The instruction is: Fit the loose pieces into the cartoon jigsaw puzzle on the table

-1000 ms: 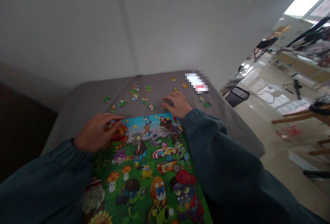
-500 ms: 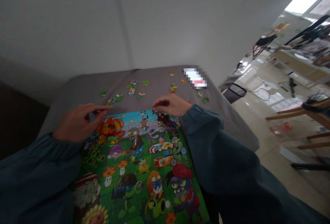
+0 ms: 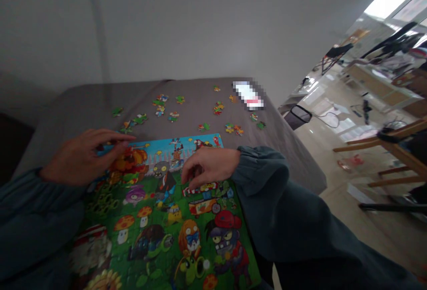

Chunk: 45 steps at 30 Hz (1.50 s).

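Now pressing: left hand [image 3: 80,159] flat, open, steadying the puzzle [image 3: 160,219] corner; right hand [image 3: 208,170] fingertips pinched, perhaps on a piece; loose pieces [image 3: 167,108] beyond on the counter [image 3: 200,103].

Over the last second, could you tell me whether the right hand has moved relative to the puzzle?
Yes. The right hand has come back from the grey cloth beyond the puzzle's far edge and now rests on the picture itself, fingertips down.

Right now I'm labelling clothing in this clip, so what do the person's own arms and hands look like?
Both arms wear loose, dark teal long sleeves gathered into elastic cuffs at the wrists. The left hand and right hand are bare: no gloves, rings, watch or markings visible.
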{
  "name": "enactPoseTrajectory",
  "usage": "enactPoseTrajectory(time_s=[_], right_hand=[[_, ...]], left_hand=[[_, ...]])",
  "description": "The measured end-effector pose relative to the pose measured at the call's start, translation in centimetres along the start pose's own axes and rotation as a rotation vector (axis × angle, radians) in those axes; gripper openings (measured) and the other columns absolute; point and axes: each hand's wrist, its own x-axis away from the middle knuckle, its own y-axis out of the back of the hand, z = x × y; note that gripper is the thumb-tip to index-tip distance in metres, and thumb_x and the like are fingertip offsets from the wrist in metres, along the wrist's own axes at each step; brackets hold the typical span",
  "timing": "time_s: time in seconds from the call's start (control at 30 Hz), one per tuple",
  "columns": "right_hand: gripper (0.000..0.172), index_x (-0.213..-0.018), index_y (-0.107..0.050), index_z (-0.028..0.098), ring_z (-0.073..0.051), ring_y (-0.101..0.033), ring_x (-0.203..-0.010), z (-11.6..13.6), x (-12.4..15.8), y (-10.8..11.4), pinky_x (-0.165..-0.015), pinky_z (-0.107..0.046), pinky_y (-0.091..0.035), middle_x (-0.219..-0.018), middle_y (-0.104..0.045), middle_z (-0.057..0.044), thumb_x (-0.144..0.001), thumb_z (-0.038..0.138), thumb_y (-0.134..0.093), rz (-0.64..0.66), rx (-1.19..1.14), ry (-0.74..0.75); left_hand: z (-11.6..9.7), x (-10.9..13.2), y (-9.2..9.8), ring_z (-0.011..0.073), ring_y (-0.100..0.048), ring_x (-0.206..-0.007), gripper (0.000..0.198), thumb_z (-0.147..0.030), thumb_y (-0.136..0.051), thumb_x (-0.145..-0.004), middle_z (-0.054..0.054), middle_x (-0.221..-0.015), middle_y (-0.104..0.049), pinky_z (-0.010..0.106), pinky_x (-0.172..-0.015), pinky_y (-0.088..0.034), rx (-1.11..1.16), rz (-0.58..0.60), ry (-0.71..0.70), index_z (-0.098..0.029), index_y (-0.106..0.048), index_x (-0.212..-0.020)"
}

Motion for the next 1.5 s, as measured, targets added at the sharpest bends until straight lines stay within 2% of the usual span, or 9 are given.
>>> enactPoseTrajectory(time_s=[0.4,0.8,0.93,1.0,1.07,1.17,1.23,1.33,1.5], right_hand=[[0.023,-0.102,-0.072,0.013,-0.016,-0.059,-0.093,-0.2,-1.0,-1.5,-0.084,-0.028,-0.046,-0.104,-0.065,-0.009,-0.082,0.021,-0.079,-0.122,0.263,0.100],[0.029,-0.100,-0.065,0.009,-0.016,-0.057,-0.088,-0.1,-1.1,-1.3,-0.079,-0.027,-0.045,-0.102,-0.062,-0.008,-0.077,0.014,-0.082,-0.152,0.247,0.054],[0.028,-0.104,-0.066,0.010,-0.014,-0.058,-0.085,-0.1,-0.1,0.3,-0.077,-0.026,-0.046,-0.102,-0.064,-0.007,-0.080,0.018,-0.079,-0.175,0.205,0.115],[0.025,-0.108,-0.066,0.013,-0.012,-0.057,-0.077,-0.7,1.4,2.2,-0.072,-0.025,-0.045,-0.097,-0.066,-0.005,-0.088,0.026,-0.072,-0.302,0.164,0.068],[0.021,-0.108,-0.067,0.014,-0.012,-0.055,-0.072,-1.9,3.3,4.4,-0.070,-0.026,-0.044,-0.091,-0.068,-0.004,-0.094,0.028,-0.064,-0.535,0.190,-0.057],[0.019,-0.109,-0.068,0.012,-0.014,-0.058,-0.075,-4.7,6.0,6.9,-0.072,-0.028,-0.045,-0.094,-0.070,-0.007,-0.093,0.017,-0.058,-0.805,0.354,-0.351],[0.019,-0.107,-0.070,0.011,-0.017,-0.060,-0.081,-6.5,7.2,7.7,-0.076,-0.030,-0.046,-0.098,-0.070,-0.010,-0.089,0.015,-0.064,-0.803,0.408,-0.454],[0.023,-0.100,-0.072,0.012,-0.020,-0.061,-0.091,-8.2,7.5,7.7,-0.083,-0.031,-0.047,-0.103,-0.069,-0.011,-0.079,0.019,-0.079,-0.765,0.415,-0.464],[0.024,-0.092,-0.069,0.012,-0.017,-0.060,-0.083,-8.2,6.7,7.2,-0.077,-0.030,-0.047,-0.095,-0.068,-0.008,-0.073,0.018,-0.083,-0.735,0.382,-0.441]], left_hand=[[-0.2,0.2,-0.2,0.0266,-0.066,-0.086,0.048,-0.063,-0.037,-0.086,0.002,-0.099,-0.074,0.042,-0.081,-0.051,0.031,-0.047,-0.056,-0.038,-0.074,-0.102],[0.3,0.0,-0.5,0.0295,-0.067,-0.093,0.046,-0.067,-0.039,-0.083,0.001,-0.100,-0.076,0.044,-0.080,-0.051,0.025,-0.034,-0.058,-0.042,-0.074,-0.100],[0.8,-0.1,-0.6,0.0302,-0.068,-0.094,0.044,-0.067,-0.040,-0.083,0.000,-0.103,-0.076,0.043,-0.080,-0.051,0.029,-0.032,-0.038,-0.043,-0.074,-0.100],[1.1,-0.2,-0.5,0.0304,-0.068,-0.092,0.044,-0.066,-0.042,-0.083,0.002,-0.102,-0.076,0.043,-0.077,-0.052,0.038,-0.002,-0.032,-0.041,-0.074,-0.101],[1.4,-0.3,-0.4,0.0308,-0.068,-0.091,0.043,-0.065,-0.045,-0.083,0.002,-0.101,-0.075,0.044,-0.077,-0.054,0.057,0.019,-0.047,-0.039,-0.075,-0.101],[1.7,-0.3,-0.5,0.0309,-0.068,-0.096,0.038,-0.061,-0.048,-0.085,0.001,-0.103,-0.075,0.045,-0.085,-0.054,0.074,-0.004,-0.101,-0.039,-0.074,-0.101],[1.9,-0.4,-0.7,0.0314,-0.067,-0.103,0.037,-0.060,-0.049,-0.086,0.001,-0.108,-0.075,0.048,-0.094,-0.051,0.064,-0.008,-0.154,-0.040,-0.073,-0.105],[1.9,-0.5,-1.2,0.0350,-0.063,-0.114,0.044,-0.063,-0.050,-0.084,0.004,-0.117,-0.073,0.055,-0.104,-0.042,0.030,0.014,-0.221,-0.039,-0.071,-0.113],[1.5,-0.3,-2.0,0.0388,-0.055,-0.127,0.058,-0.072,-0.054,-0.078,0.007,-0.132,-0.066,0.059,-0.108,-0.035,-0.048,0.042,-0.237,-0.039,-0.068,-0.123]])
